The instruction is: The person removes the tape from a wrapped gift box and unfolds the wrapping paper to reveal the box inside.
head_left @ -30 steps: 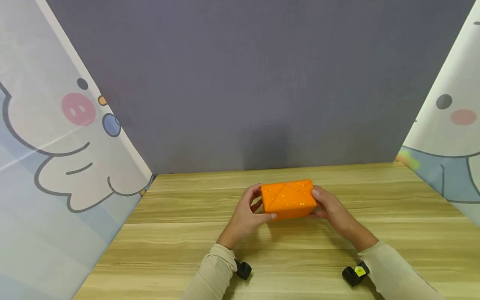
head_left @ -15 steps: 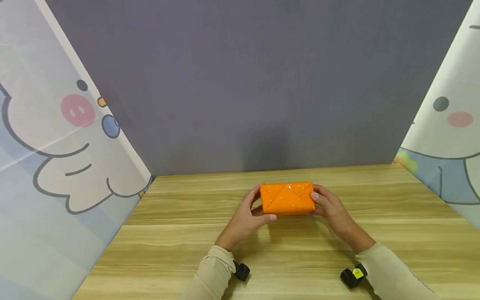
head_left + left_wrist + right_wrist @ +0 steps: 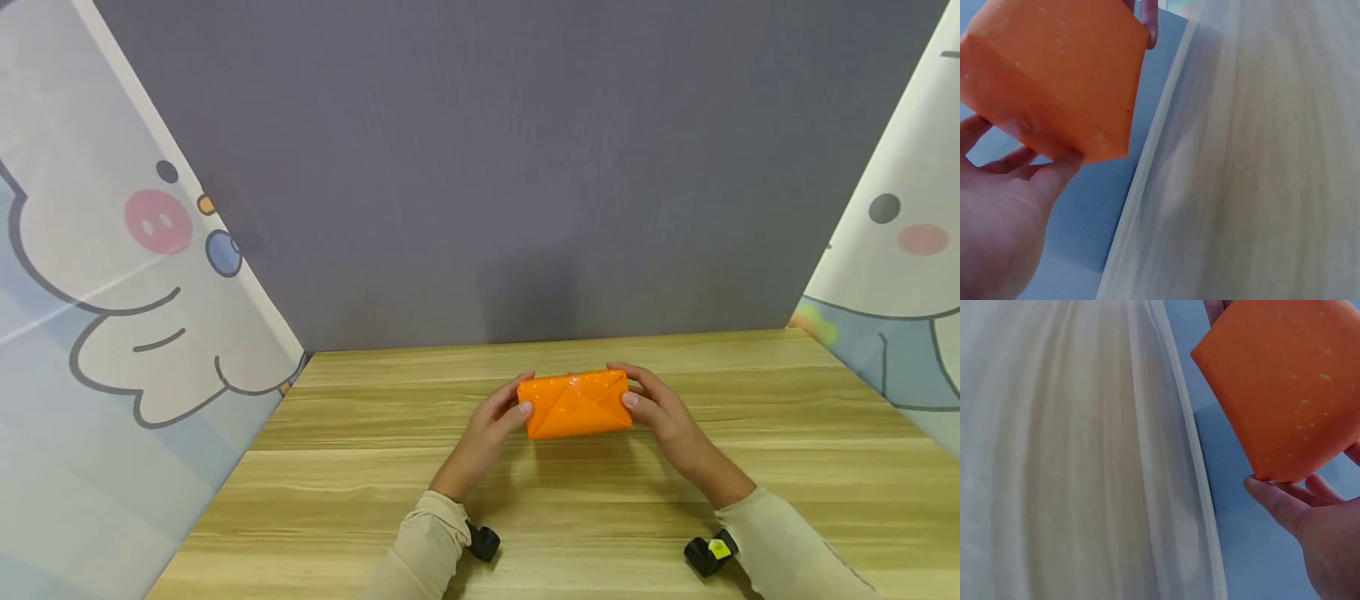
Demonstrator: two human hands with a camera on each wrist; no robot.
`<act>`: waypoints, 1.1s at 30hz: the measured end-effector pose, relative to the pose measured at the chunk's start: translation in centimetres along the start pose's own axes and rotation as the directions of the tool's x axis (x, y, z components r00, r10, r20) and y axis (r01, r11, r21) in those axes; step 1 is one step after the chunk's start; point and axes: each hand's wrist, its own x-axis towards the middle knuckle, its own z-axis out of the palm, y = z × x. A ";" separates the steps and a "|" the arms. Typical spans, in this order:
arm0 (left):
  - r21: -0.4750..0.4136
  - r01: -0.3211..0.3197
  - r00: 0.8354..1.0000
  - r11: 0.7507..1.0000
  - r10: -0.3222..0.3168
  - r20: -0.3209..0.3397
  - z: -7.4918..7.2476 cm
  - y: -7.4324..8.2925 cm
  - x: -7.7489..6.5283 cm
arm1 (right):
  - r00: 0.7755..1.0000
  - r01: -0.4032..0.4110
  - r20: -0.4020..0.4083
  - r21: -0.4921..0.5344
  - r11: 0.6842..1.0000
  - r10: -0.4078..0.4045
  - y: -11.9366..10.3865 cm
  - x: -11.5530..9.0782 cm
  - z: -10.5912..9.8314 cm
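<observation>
An orange wrapped package, box-shaped with folded paper flaps and small light specks, is held between both hands above the table. My left hand grips its left end, thumb on the near face and fingers behind. At the right end my right hand holds it the same way, thumb pressed to the near corner. In the left wrist view the package shows a broad speckled face with the thumb at its lower edge. The right wrist view has the fingertips at a bottom corner of the package.
A wood-grain table spreads under the hands, backed by a grey panel. Cartoon-printed sheets flank it on both sides. Black wrist devices sit below each sleeve cuff.
The package has tilted so that its folded end face turns more toward the head camera. The left thumb has moved up from the lower edge onto that face.
</observation>
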 end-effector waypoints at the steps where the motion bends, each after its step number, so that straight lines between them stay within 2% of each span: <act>1: -0.008 -0.007 1.000 1.000 0.007 -0.002 0.0 0.0 0.0 | 1.000 0.005 0.004 -0.007 1.000 -0.005 -0.1 0.0 0.0; 8: -0.085 -0.012 1.000 0.996 0.013 0.016 -0.1 0.1 0.4 | 0.998 0.062 -0.005 -0.075 0.995 -0.063 -0.7 0.0 -0.2; 16: -0.066 -0.016 0.999 0.998 0.018 0.031 -0.1 0.0 0.5 | 0.989 0.137 -0.037 -0.076 0.988 -0.140 -0.8 0.1 -0.3; 21: -0.084 -0.036 0.999 0.996 0.039 0.033 0.0 -0.1 0.4 | 0.992 0.123 0.008 -0.061 0.990 -0.123 -0.8 0.0 -0.4; 25: -0.065 -0.051 0.999 0.997 0.052 0.013 0.0 0.0 0.3 | 0.996 0.076 0.047 -0.036 0.996 -0.074 -0.9 0.1 -0.4; 30: -0.086 -0.040 0.998 0.995 0.043 0.036 0.2 0.1 0.1 | 0.999 0.045 0.017 -0.031 0.999 -0.044 -0.9 0.2 -0.3; 33: -0.035 -0.052 0.998 0.998 0.053 0.029 0.2 0.0 0.0 | 0.999 0.054 -0.001 -0.028 0.998 -0.054 -0.7 0.1 -0.2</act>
